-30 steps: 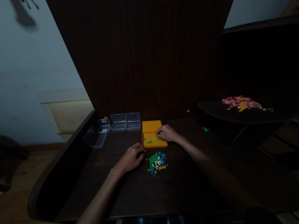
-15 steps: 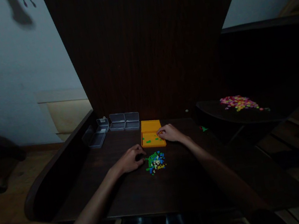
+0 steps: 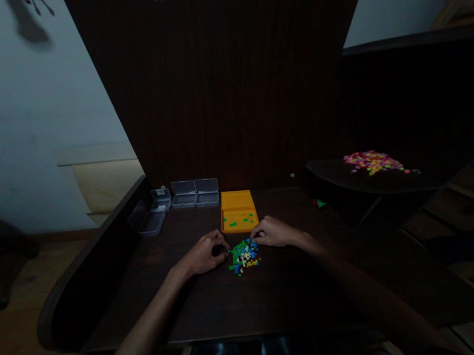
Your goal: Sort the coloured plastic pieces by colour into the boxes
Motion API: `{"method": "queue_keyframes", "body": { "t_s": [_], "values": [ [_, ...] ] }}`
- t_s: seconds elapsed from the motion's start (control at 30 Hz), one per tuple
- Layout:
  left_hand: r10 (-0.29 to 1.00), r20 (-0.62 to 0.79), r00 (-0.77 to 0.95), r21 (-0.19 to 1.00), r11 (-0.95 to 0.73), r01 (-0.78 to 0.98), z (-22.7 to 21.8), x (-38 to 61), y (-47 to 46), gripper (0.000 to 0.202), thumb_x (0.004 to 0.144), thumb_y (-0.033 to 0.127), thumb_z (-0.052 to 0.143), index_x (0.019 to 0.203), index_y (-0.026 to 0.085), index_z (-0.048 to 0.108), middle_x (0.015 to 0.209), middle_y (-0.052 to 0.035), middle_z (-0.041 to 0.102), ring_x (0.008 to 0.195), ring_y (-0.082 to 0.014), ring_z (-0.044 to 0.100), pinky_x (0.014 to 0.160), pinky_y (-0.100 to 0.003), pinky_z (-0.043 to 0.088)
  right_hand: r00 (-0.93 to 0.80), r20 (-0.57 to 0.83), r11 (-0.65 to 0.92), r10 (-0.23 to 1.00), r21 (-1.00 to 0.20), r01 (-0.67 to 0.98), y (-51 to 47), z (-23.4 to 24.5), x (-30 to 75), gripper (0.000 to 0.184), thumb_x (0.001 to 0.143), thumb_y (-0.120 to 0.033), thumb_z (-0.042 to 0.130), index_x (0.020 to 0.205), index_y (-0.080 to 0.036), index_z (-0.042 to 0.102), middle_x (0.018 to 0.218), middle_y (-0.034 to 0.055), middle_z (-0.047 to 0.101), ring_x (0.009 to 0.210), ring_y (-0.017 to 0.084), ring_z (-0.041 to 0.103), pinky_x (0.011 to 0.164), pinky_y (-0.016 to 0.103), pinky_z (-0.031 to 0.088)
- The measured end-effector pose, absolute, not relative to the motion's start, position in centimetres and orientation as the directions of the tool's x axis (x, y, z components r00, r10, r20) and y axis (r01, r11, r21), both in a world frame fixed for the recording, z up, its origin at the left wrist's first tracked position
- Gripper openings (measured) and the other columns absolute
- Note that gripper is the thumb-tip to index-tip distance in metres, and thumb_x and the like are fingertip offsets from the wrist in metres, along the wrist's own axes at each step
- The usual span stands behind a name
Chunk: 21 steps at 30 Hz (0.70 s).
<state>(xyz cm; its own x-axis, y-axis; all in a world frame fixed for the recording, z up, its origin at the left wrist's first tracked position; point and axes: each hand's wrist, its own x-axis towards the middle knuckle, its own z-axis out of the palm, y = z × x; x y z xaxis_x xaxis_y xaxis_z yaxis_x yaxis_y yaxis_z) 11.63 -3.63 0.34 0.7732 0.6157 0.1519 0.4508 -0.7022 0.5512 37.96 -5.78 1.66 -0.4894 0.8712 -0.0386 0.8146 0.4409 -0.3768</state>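
A pile of small green, blue, white and yellow toy bricks (image 3: 244, 255) lies on the dark wooden tabletop (image 3: 222, 309). My left hand (image 3: 207, 253) rests at the pile's left edge, thumb and forefinger apart, holding nothing I can see. At the pile's upper right is my right hand (image 3: 273, 232), its fingertips drawn together beside the blue bricks. Anything between those fingertips is too small to make out. Just beyond the pile stands an open yellow box (image 3: 238, 201), with several green bricks (image 3: 232, 224) scattered in its near half.
Clear plastic cases (image 3: 196, 199) with raised lids stand at the back left, another clear case (image 3: 153, 222) nearer. A raised side board (image 3: 92, 257) edges the table's left. Pink and yellow pieces (image 3: 374, 162) are heaped on a shelf at right. A small green piece (image 3: 321, 204) lies below it.
My right hand has moved from inside the yellow box back toward me, to the pile's upper right edge. My left hand stays beside the pile. The view has shifted slightly.
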Motion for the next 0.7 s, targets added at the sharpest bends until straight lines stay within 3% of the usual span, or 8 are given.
{"method": "queue_keyframes", "body": {
  "t_s": [0.23,0.7],
  "values": [
    [0.614,0.141,0.777,0.559,-0.697,0.45,0.5,11.8,-3.7,0.014,0.085,0.022,0.056,0.09,0.018,0.068,0.094,-0.0051,0.059,0.088,-0.0165,0.06,0.081,-0.026,0.047,-0.504,-0.035,0.448,0.863,-0.409,0.795,-5.7,1.0,37.9,0.022,0.082,-0.025,0.059,0.095,-0.02,0.077,0.079,0.0042,0.074,0.066,0.014,0.062,0.062,0.021,0.039],
    [0.65,0.334,0.682,0.54,-0.725,0.426,1.6,14.7,0.7,0.013,0.085,0.025,0.057,0.082,0.016,0.066,0.097,-0.0061,0.062,0.092,-0.0171,0.061,0.088,-0.029,0.047,-0.458,-0.087,0.353,0.885,-0.515,0.781,-5.9,1.2,37.2,0.012,0.077,-0.016,0.062,0.085,-0.013,0.071,0.06,-0.0026,0.058,0.053,0.008,0.046,0.053,0.019,0.03]
  ]
}}
